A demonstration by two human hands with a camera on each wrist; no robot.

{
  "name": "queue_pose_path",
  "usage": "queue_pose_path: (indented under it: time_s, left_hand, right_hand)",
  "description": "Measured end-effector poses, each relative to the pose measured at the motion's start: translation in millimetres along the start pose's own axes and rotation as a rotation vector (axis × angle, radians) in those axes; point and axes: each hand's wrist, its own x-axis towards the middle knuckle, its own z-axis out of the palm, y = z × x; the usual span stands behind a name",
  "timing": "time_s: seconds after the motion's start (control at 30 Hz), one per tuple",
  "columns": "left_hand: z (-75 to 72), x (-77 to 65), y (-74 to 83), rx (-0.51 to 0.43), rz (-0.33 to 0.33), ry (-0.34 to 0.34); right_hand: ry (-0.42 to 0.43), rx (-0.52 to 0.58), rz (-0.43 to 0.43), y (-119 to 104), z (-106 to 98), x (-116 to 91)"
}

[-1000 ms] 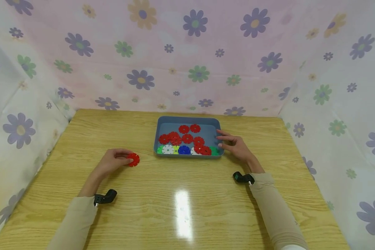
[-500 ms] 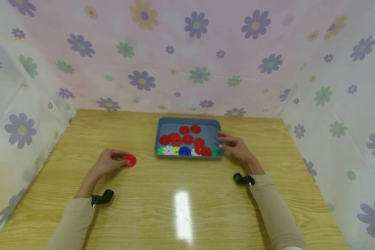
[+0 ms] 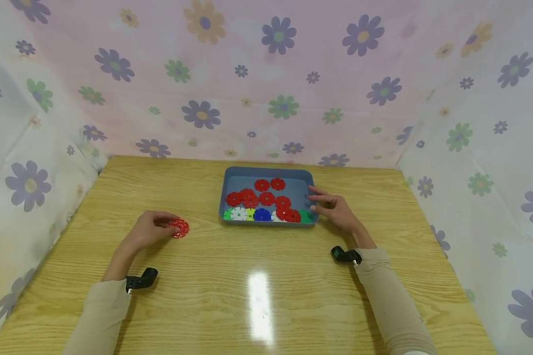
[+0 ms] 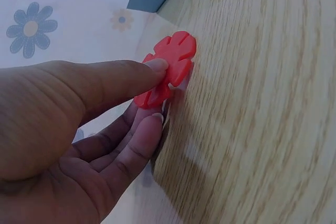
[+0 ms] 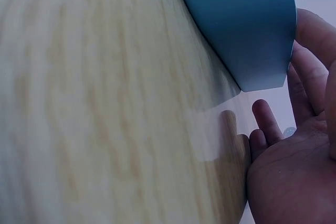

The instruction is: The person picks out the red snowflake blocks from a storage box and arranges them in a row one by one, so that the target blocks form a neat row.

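My left hand pinches a red notched plastic disc between thumb and fingers, left of the tray. The disc is close over the table, tilted in the left wrist view, and part of it is hidden behind the thumb. At the right end of the blue-grey tray, my right hand has its fingers extended, with fingertips right at the rim. In the right wrist view the tray's outer wall is beside the fingers. Inside the tray lie several red discs.
Along the tray's near side are a white disc, a blue disc, and green and yellow ones. The wood-grain table is bounded by a flowered cloth at the back and sides.
My left hand has moved a little to the left, away from the tray, carrying the red disc, whose tilt has changed. The right hand stays at the tray's edge.
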Motion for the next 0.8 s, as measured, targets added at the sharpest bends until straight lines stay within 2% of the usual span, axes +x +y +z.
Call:
queue_pose_path:
  time_s: [0.4,0.8]
  left_hand:
    - [-3.2,3.4,-3.7,0.016,0.003,-0.043]
    - [-3.2,3.8,-3.3,0.011,-0.009,-0.014]
  right_hand:
    - [0.002,0.018,0.004,-0.9,0.3,0.8]
    - [0.0,0.034,-0.003,-0.2,0.8,0.4]
